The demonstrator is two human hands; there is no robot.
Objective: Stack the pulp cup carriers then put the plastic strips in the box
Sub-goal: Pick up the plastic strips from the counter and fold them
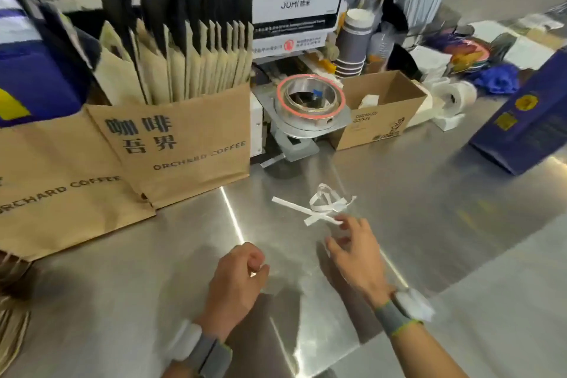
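Observation:
A small tangle of white plastic strips lies on the steel counter, one long strip crossing a looped one. My right hand hovers just in front of them with fingers spread, its fingertips close to the near end of the strips, holding nothing. My left hand is lower and to the left over the counter, fingers curled loosely with nothing in them. An open brown cardboard box stands behind the strips to the right, with a white item inside. Pulp cup carriers show only as a brown edge at the far left.
Brown paper bags full of folded bags stand at the left. A cup sealer with a red ring sits behind the strips. Stacked paper cups, a tape roll and a blue carton line the back and right.

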